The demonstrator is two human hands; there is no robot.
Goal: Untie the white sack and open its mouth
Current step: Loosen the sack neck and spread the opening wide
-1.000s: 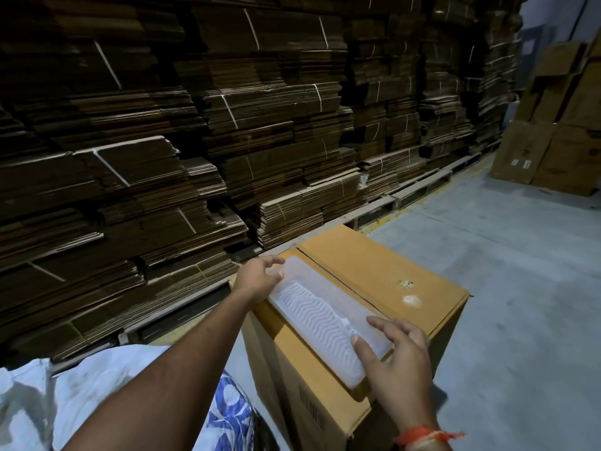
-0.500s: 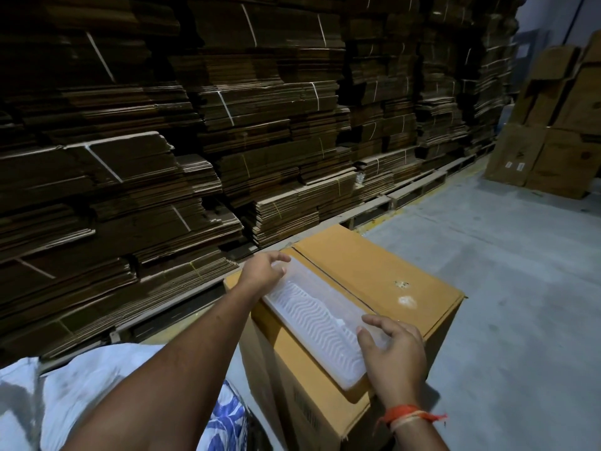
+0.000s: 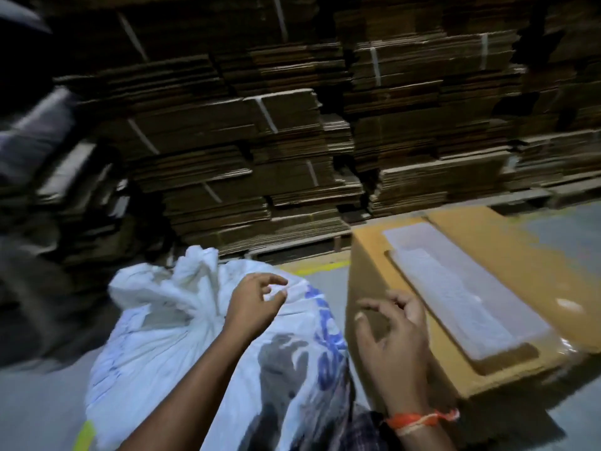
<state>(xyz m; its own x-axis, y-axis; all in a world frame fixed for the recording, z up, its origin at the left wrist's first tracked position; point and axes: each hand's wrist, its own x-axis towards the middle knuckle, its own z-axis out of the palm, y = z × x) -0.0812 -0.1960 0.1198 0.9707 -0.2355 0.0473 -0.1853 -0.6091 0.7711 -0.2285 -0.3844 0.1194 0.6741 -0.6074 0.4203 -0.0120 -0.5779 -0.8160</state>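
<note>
A white woven sack (image 3: 169, 346) with blue print stands on the floor at lower centre. Its gathered, tied neck (image 3: 195, 281) bunches up at the top left. My left hand (image 3: 252, 304) hovers over the sack just right of the neck, fingers curled and apart, holding nothing. My right hand (image 3: 395, 343), with an orange thread at the wrist, floats between the sack and the cardboard box, fingers spread and empty. The tie itself is hidden in the folds.
A closed cardboard box (image 3: 364, 255) stands right of the sack with a translucent white plastic packet (image 3: 455, 288) lying on its top. Tall stacks of flattened cartons (image 3: 292, 141) on pallets wall off the back. Grey concrete floor (image 3: 39, 402) lies at the left.
Both hands have let go of the plastic packet on the box and swung left toward the sack. The view has turned left and down, bringing the sack's tied neck into sight.
</note>
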